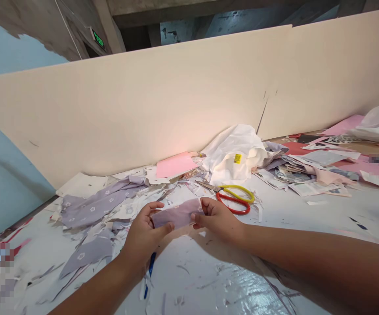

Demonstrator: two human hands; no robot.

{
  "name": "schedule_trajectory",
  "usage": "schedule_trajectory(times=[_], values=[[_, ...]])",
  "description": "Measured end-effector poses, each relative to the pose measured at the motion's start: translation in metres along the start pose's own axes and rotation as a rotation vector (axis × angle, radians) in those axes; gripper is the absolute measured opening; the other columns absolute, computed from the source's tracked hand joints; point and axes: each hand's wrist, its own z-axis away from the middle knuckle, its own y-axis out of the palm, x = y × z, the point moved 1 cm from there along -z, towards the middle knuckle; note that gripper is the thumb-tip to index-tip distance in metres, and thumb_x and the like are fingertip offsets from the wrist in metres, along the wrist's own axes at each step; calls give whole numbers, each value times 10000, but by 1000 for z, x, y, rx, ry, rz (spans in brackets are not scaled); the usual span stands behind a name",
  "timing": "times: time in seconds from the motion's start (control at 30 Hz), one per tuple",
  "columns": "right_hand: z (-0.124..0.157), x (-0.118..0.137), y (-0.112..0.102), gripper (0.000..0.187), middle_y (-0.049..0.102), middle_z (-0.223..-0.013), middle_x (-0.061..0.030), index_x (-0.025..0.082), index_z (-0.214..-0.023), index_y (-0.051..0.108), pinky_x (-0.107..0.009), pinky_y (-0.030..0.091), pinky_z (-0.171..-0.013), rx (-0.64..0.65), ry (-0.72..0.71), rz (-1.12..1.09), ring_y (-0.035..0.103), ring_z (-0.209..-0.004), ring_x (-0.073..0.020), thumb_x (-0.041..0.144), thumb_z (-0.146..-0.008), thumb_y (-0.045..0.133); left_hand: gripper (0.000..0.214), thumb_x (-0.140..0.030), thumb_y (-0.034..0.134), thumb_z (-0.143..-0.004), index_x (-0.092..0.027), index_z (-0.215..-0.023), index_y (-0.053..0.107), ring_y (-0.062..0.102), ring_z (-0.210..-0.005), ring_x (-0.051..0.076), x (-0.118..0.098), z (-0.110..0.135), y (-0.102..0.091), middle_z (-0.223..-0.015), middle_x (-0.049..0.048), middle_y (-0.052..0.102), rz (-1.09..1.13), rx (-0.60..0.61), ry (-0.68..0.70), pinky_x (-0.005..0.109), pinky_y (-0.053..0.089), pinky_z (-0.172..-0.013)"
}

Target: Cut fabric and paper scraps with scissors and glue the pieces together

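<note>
Between my two hands a small rectangular piece of lilac fabric (180, 213) is stretched just above the white table. My left hand (148, 227) pinches its left end, thumb on the near face. At the other end my right hand (217, 216) grips it between thumb and fingers. Just beyond my right hand lie scissors (235, 197) with one yellow and one red handle, their blades pointing left. A blue pen-like stick (150, 273) lies near my left wrist, partly hidden by it.
Lilac flowered fabric (102, 201) and many scraps cover the left side. Behind the scissors sit a pink sheet (176, 165) and a crumpled white bag (237, 153) with a yellow label. Piled scraps (294, 170) lie right, and a cream partition (176, 105) closes the back.
</note>
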Motion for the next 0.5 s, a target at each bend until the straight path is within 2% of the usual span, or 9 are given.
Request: schedule_trajectory(times=[0.1,0.27,0.5], values=[[0,-1,-1,201,567,-665,28,164,-719,532,-282,488,-670,-18,0,-10,573,-620,-107,301,-655,665,447,-255,720,-536,-198,-915,489,534,-549,113,2,1,1,-662,-28,575,-5,-42,-11,222,436,-503],[1,1,-1,277,563,-649,38,174,-725,524,-281,485,-687,-4,-22,-99,551,-638,-101,349,-604,701,433,-276,722,-531,-205,-890,492,507,-505,95,1,1,2,-621,-50,568,-2,-33,-19,206,417,-479],[-3,0,-10,319,491,-608,56,169,-688,513,-293,512,-667,-93,-44,-86,513,-594,-81,408,-587,698,429,-301,737,-505,-182,-873,550,546,-549,104,3,-2,-2,-619,-39,583,68,-74,-29,202,428,-503]])
